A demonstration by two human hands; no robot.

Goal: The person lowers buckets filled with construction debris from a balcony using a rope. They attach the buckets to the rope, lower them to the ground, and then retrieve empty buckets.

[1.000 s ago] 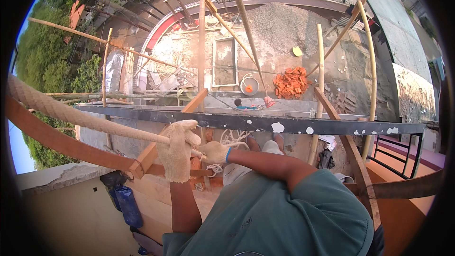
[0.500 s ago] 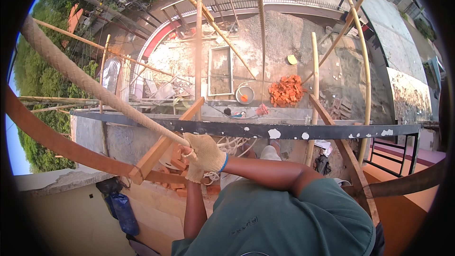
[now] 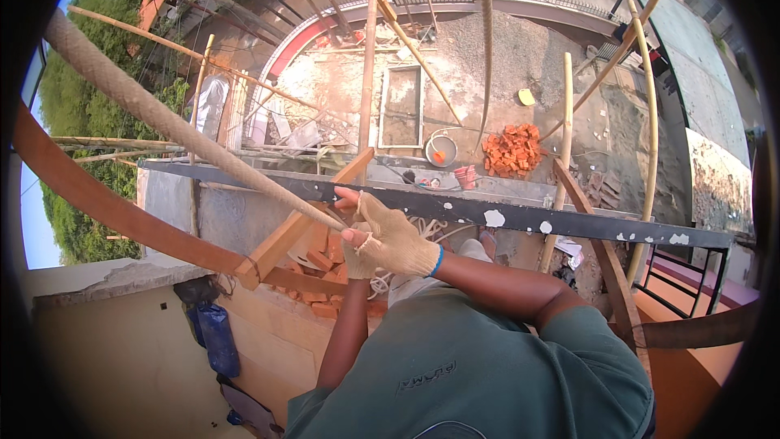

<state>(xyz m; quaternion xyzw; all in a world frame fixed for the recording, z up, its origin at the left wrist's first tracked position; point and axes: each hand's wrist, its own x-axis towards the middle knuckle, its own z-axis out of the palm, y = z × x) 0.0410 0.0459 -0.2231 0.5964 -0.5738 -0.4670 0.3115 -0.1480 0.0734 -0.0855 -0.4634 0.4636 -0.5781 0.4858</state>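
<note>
Currently, the thick rope [image 3: 203, 143] slopes from the upper left down to the gloved hands. Right hand [image 3: 402, 245]: index finger and thumb extended and spread beside the rope, not closed around it. Left hand [image 3: 358, 265]: mostly hidden behind the right; its grip cannot be determined. A black metal rail [image 3: 463, 210] spans just beyond; a brick heap [image 3: 513, 150] lies farther off.

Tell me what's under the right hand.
Under the right hand, part of the gloved left hand shows. The rest is covered, so whether it grips the rope there cannot be seen.
</note>
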